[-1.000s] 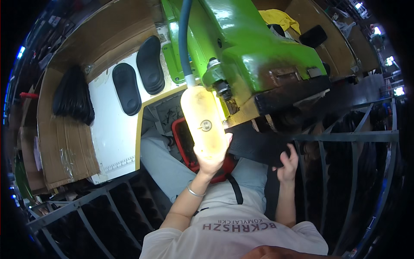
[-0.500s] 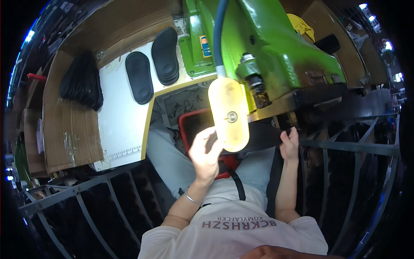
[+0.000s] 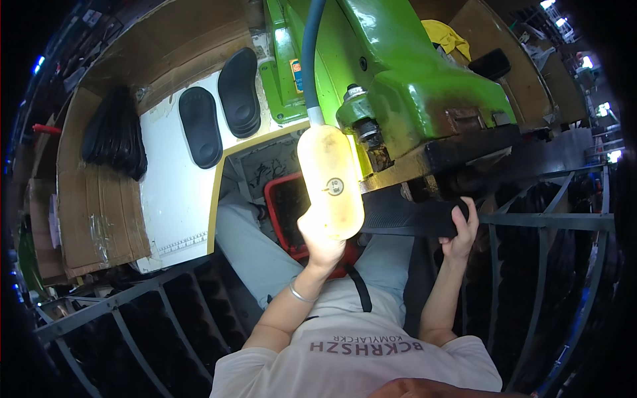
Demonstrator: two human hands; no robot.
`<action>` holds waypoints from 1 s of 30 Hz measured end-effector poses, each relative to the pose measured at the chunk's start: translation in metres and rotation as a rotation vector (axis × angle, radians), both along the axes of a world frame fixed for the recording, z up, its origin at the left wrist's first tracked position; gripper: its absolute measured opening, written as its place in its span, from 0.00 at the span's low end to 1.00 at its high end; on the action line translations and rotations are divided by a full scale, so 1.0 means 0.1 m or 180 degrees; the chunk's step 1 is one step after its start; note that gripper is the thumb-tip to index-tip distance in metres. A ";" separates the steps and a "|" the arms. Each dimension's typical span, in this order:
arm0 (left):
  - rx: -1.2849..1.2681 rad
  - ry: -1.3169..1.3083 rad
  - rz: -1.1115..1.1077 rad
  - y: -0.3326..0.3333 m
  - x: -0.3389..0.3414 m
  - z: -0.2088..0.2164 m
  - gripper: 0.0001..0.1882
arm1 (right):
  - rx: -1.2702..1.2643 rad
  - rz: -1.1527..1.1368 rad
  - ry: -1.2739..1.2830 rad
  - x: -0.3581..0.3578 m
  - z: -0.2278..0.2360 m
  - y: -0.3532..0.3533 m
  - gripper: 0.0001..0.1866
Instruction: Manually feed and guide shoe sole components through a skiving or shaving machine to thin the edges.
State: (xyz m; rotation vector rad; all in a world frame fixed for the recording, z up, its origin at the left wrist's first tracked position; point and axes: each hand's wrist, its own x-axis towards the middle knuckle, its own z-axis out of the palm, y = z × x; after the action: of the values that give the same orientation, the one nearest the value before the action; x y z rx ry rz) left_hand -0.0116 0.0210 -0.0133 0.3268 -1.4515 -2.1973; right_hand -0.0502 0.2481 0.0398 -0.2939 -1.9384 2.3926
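A dark, ribbed shoe sole (image 3: 408,217) lies crosswise beneath the head of a green machine (image 3: 424,93). My right hand (image 3: 460,229) is closed round the sole's right end, thumb and fingers at its edge. My left hand (image 3: 321,244) is raised by the lower end of a glowing oval lamp (image 3: 330,186), which covers its fingers. Whether it touches the sole's other end is hidden by the lamp.
On the white table (image 3: 169,192), a single black sole (image 3: 200,127) lies beside a small stack of soles (image 3: 239,93). A bunch of black soles (image 3: 114,136) leans in the cardboard at left. A red-rimmed bin (image 3: 271,205) sits below. Metal racks (image 3: 547,222) flank me.
My right hand has closed on the sole's end, and more of the sole now shows. My left hand has moved further behind the lamp. The whole view has shifted slightly.
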 end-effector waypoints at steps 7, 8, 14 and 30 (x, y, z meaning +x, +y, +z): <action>0.0346 -0.0075 0.0331 -0.15 0.23 0.16 0.05 | -0.0204 0.0760 0.0014 -0.34 -0.01 -0.10 0.11; 0.0329 -0.0171 0.0428 -0.19 0.24 0.21 0.04 | -0.0339 0.0893 0.0001 -0.34 -0.09 -0.13 0.12; -0.0903 0.0050 0.0242 -0.10 0.09 0.16 0.07 | -0.1200 0.0749 -0.0658 0.11 -0.94 0.04 0.20; -0.0914 -0.0091 -0.0230 -0.40 0.12 0.17 0.10 | -0.0173 0.0689 0.0076 -0.23 0.10 -0.26 0.09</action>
State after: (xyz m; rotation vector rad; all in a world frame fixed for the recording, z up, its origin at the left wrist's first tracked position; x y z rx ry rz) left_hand 0.0004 -0.0186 0.0039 0.2103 -1.7914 -2.0077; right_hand -0.0731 0.2225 0.0500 -0.0591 -1.9913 2.5693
